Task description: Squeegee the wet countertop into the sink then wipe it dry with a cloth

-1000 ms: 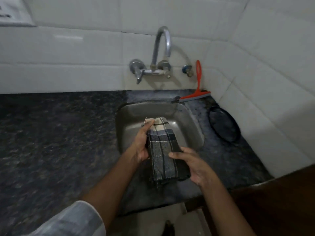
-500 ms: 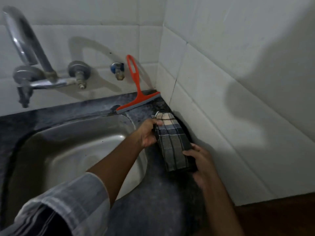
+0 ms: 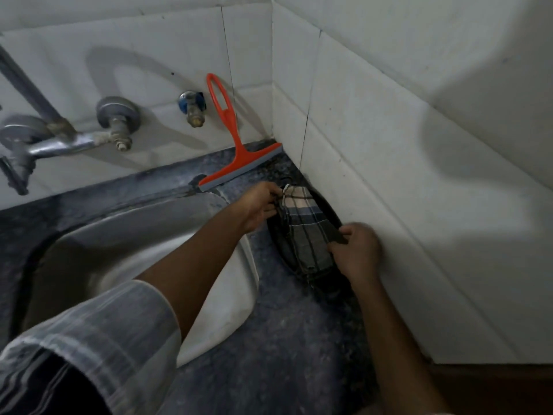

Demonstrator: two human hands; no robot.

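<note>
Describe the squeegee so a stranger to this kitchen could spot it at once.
Start at the stainless steel sink and follow its rim to the far right corner of the white tiled walls. There the orange plastic squeegee stands, blade on the dark speckled countertop, looped handle leaning against the tiles. It is the only bright-coloured thing there.

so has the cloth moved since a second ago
Yes. The cloth was held over the sink; now both hands hold it right of the sink, over the dark plate by the side wall.
</note>
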